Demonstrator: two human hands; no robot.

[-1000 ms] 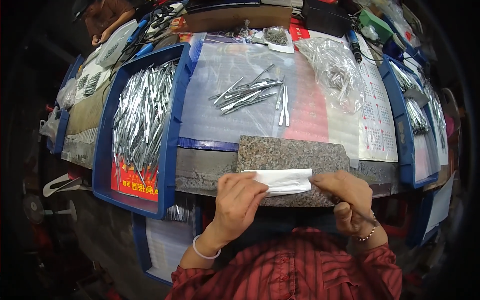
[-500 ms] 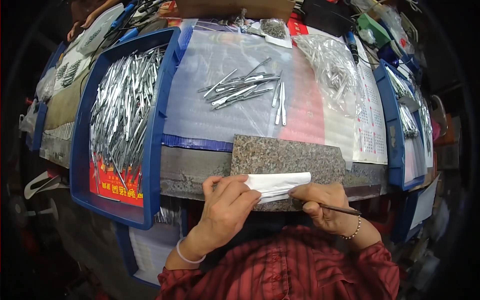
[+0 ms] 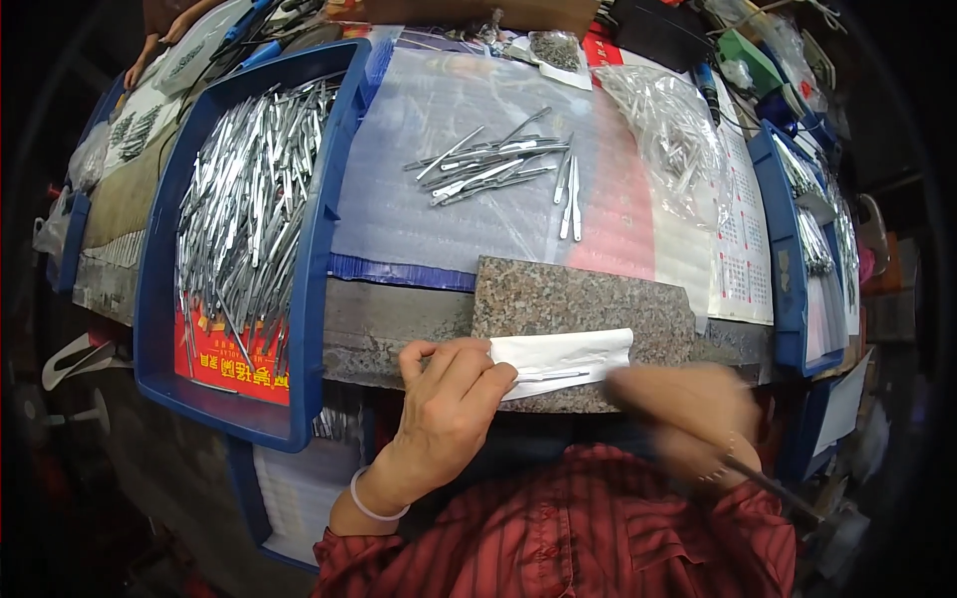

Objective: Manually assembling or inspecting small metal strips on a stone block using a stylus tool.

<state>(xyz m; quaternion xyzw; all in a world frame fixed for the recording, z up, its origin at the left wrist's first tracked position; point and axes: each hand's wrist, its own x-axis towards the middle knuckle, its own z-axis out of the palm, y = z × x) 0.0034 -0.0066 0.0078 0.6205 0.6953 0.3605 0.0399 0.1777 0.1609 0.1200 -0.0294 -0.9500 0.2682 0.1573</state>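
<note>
My left hand (image 3: 449, 399) has its curled fingers on the left end of a folded white paper or cloth strip (image 3: 563, 347), gripping and pressing it. A thin silvery metal piece (image 3: 556, 377) lies along the strip's near fold; its left end is hidden near my fingertips. Under the strip is a speckled granite slab (image 3: 588, 294) at the table's front edge. My right hand (image 3: 698, 409), smeared by motion, is off the strip's right end. It is closed around a slim dark tool (image 3: 778, 486) that slants down to the right; the tool's far end is too blurred to tell.
Left stands a deep blue tray (image 3: 317, 249) full of flat metal pieces. More metal pieces (image 3: 493, 164) lie piled on a plastic-covered sheet (image 3: 399, 219) beyond the slab. A clear bag (image 3: 668, 130) and another blue tray (image 3: 793, 289) sit right. Another person's arm (image 3: 159, 45) shows far left.
My right hand has left the strip and swung right, with the tool tilting down. The strip's near fold now shows the thin metal piece. My left hand stays nearly in place.
</note>
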